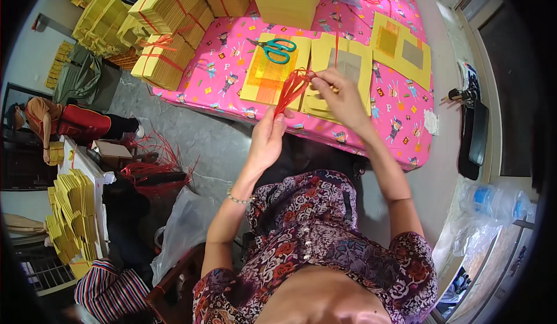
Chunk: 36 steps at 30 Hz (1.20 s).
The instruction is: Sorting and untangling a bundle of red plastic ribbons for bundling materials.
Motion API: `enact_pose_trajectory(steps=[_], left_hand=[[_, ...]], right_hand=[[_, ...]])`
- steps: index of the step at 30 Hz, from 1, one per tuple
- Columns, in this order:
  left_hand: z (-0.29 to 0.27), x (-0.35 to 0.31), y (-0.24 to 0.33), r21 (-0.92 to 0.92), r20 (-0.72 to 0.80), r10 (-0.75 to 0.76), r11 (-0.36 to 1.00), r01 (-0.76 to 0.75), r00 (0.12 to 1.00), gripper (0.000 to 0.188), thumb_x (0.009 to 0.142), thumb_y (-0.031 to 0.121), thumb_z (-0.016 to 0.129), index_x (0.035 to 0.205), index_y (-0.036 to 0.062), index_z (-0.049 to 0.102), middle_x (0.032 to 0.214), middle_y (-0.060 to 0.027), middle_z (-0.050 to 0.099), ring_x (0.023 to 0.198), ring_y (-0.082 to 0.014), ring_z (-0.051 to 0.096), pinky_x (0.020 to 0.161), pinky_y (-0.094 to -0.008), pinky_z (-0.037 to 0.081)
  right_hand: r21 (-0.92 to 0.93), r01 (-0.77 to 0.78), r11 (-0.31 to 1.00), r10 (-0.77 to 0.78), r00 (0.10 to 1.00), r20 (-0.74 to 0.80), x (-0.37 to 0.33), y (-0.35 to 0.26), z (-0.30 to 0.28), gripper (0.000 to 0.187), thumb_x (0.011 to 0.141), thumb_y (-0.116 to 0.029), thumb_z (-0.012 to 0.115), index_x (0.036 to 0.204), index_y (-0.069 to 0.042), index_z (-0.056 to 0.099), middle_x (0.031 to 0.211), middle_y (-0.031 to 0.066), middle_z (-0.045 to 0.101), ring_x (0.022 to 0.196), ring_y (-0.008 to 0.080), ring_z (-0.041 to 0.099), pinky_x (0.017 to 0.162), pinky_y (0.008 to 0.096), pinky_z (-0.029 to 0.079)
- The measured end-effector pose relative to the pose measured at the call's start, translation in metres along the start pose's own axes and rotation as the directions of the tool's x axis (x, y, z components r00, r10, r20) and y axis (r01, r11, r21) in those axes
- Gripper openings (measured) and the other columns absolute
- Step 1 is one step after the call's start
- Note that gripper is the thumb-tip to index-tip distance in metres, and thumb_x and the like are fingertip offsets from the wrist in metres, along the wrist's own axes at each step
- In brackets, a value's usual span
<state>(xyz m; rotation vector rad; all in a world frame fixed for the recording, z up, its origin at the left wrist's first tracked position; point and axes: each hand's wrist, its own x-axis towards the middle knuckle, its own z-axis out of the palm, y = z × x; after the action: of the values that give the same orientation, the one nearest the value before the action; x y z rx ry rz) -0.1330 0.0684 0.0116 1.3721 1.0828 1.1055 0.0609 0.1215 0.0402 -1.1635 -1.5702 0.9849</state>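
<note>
A looped bunch of red plastic string [292, 89] is held up between my two hands, over the front edge of the pink table. My left hand [268, 136] grips its lower end. At the upper end, the fingers of my right hand [342, 96] pinch the bunch, and a single red strand rises from near there. Green-handled scissors [277, 50] lie on a yellow sheet with a shiny gold-orange panel [272, 71] just beyond the bunch. Beside it, partly behind my right hand, is a yellow sheet with a grey panel [348, 64].
Tied stacks of yellow card [166, 63] stand at the table's left, a tall yellow stack [284, 2] at the back. More sheets [400, 51] lie on the right of the pink cloth [400, 106]. A person [64, 118] works at a white table on the left, near loose red string [156, 155].
</note>
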Motion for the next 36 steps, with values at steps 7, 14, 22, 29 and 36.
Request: enact_pose_trajectory(steps=[7,14,22,29,36], left_hand=[[0.033,0.006,0.011,0.428,-0.099,0.215,0.891,-0.154,0.972,0.021,0.095,0.007,0.043,0.115,0.0002,0.042,0.084,-0.0238,0.059,0.078,-0.0435,0.060,0.064,-0.0449,0.045],[0.048,0.008,-0.010,0.501,-0.056,0.468,0.777,-0.381,0.882,0.034,0.090,0.002,0.044,0.122,-0.0006,0.034,0.087,-0.0245,0.059,0.075,-0.0456,0.058,0.060,-0.0496,0.045],[0.051,0.025,-0.006,0.437,-0.006,0.463,0.798,-0.414,0.886,0.027,0.091,0.016,0.057,0.116,0.0088,0.047,0.078,-0.0106,0.061,0.071,-0.0267,0.063,0.059,-0.0328,0.048],[0.033,0.032,-0.008,0.084,-0.378,0.485,0.866,-0.492,0.789,0.027,0.099,0.020,0.046,0.121,0.0051,0.045,0.117,-0.0043,0.048,0.107,-0.0139,0.045,0.092,-0.0314,0.037],[0.013,-0.006,0.065,-0.270,-0.398,0.440,0.782,-0.562,0.805,0.016,0.101,0.022,0.042,0.095,0.0073,0.042,0.083,-0.0038,0.046,0.074,-0.0124,0.046,0.066,-0.0276,0.040]], right_hand=[[0.569,-0.044,0.821,0.101,0.993,-0.068,-0.011,-0.005,0.042,0.025,0.098,-0.010,0.047,0.116,0.001,0.059,0.102,0.0023,0.058,0.095,0.0087,0.057,0.086,0.0242,0.047],[0.362,0.077,0.929,-0.006,0.981,-0.194,-0.029,-0.027,0.049,0.031,0.097,-0.005,0.041,0.125,0.001,0.054,0.122,0.0064,0.057,0.116,0.0143,0.051,0.101,0.0291,0.038],[0.435,0.190,0.880,-0.054,0.950,-0.307,-0.036,-0.053,0.062,0.025,0.095,-0.007,0.050,0.117,-0.001,0.061,0.119,0.0102,0.054,0.115,0.0188,0.049,0.097,0.0293,0.039],[-0.283,0.348,0.894,-0.392,0.913,-0.116,-0.005,-0.038,0.046,0.031,0.098,-0.022,0.041,0.116,-0.003,0.057,0.113,0.0155,0.056,0.116,0.0328,0.049,0.109,0.0548,0.017],[0.130,0.179,0.975,-0.196,0.971,0.133,-0.060,-0.017,0.088,0.015,0.094,-0.012,0.046,0.096,0.000,0.055,0.088,0.0157,0.055,0.085,0.0325,0.056,0.080,0.0371,0.044]])
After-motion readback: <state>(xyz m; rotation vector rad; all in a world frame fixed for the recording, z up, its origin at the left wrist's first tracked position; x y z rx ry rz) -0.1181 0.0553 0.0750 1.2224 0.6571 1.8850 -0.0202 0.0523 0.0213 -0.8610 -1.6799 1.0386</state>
